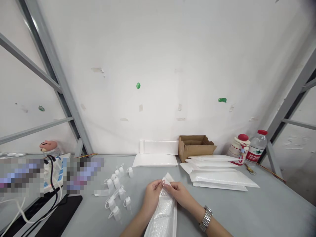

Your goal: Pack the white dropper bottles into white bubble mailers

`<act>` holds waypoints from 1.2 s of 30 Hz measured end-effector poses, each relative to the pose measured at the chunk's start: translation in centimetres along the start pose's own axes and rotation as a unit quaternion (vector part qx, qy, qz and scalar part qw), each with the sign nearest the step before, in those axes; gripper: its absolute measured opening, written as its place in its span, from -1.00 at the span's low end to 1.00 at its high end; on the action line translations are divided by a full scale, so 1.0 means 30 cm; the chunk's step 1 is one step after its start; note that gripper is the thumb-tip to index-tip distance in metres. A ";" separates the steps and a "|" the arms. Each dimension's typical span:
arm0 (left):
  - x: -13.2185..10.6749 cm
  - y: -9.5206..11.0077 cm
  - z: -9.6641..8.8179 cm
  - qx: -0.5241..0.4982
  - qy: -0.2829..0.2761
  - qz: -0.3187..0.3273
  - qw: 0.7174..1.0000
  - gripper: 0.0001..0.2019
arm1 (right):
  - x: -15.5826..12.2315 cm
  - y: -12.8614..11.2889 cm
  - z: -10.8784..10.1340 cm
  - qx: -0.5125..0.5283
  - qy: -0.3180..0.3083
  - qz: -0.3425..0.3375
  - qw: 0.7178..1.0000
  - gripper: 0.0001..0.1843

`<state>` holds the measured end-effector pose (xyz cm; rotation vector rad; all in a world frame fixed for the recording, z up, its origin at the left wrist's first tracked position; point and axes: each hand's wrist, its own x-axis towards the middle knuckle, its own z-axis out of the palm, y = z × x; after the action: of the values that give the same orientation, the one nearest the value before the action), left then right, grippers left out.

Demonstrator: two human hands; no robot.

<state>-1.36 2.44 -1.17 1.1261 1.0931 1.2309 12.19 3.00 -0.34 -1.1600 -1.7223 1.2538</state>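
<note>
A white padded bubble mailer (165, 210) stretches from the near table edge up between my hands. My left hand (153, 195) pinches its upper end from the left, fingers closed. From the right, my right hand (179, 192) grips the same end, thumb close to the left fingertips. The mailer's far tip sticks out beyond both hands. Left of my hands stand several small white squeeze bottles (116, 214) with tethered caps. A stack of white bubble mailers (217, 177) lies to the right.
Against the wall are an open cardboard box (196, 149) and flat white mailers (155, 160). A water bottle (256, 149) and a cream jar with a red lid (237, 148) stand back right. A power strip (54, 172), cables and a black slab (61, 215) lie left.
</note>
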 end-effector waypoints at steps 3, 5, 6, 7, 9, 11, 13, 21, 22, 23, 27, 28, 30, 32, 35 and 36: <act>0.004 0.006 -0.005 -0.014 0.006 0.004 1.000 -0.55 | 0.002 -0.003 -0.018 -0.065 0.082 -0.069 0.992 -0.55; 0.005 0.018 -0.013 -0.047 0.025 -0.005 0.999 -0.51 | 0.013 0.007 -0.043 -0.080 0.205 -0.100 0.970 -0.65; 0.005 0.026 -0.017 -0.066 0.038 -0.009 0.997 -0.50 | 0.020 0.014 -0.056 -0.068 0.256 -0.092 0.960 -0.61; 0.004 0.035 -0.021 -0.084 0.052 -0.013 0.995 -0.49 | 0.026 0.022 -0.067 -0.048 0.287 -0.070 0.954 -0.53; -0.001 0.051 -0.027 -0.108 0.073 -0.019 0.991 -0.47 | 0.032 0.032 -0.079 0.003 0.267 0.002 0.964 -0.45; -0.006 0.060 -0.028 -0.108 0.077 -0.024 0.991 -0.46 | 0.025 0.029 -0.072 0.052 0.162 0.058 0.984 -0.52; -0.011 0.060 -0.024 -0.080 0.080 -0.015 0.993 -0.45 | 0.008 0.012 -0.049 0.088 0.060 0.070 0.992 -0.49; -0.016 0.059 0.002 -0.013 0.016 -0.013 1.000 -0.48 | -0.006 -0.018 -0.015 0.122 0.097 0.033 0.987 -0.44; -0.019 0.066 0.003 -0.011 0.007 -0.033 0.999 -0.47 | -0.001 -0.012 -0.025 0.128 0.119 0.037 0.984 -0.44; -0.022 0.074 0.003 -0.006 -0.006 -0.057 0.998 -0.47 | 0.003 -0.005 -0.035 0.133 0.134 0.042 0.981 -0.44; -0.039 0.100 -0.008 -0.013 -0.098 -0.126 0.987 -0.51 | 0.014 0.007 -0.071 0.144 0.142 0.039 0.979 -0.50; -0.042 0.104 -0.011 -0.024 -0.116 -0.130 0.984 -0.53 | 0.014 0.004 -0.079 0.149 0.137 0.034 0.979 -0.52; -0.045 0.108 -0.017 -0.036 -0.130 -0.136 0.981 -0.54 | 0.012 -0.011 -0.096 0.160 0.117 0.032 0.980 -0.53; -0.043 0.107 -0.020 -0.037 -0.125 -0.143 0.981 -0.54 | 0.005 -0.028 -0.116 0.160 0.088 0.035 0.983 -0.52; -0.039 0.104 -0.020 -0.042 -0.126 -0.145 0.980 -0.54 | -0.009 -0.045 -0.148 0.133 0.037 0.029 0.990 -0.53; -0.037 0.103 -0.020 -0.043 -0.127 -0.142 0.981 -0.53 | -0.012 -0.046 -0.156 0.123 0.015 0.024 0.992 -0.54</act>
<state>-2.38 1.39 1.84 0.9899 0.9589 0.8764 16.17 4.02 2.30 -1.0734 -1.4779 1.4252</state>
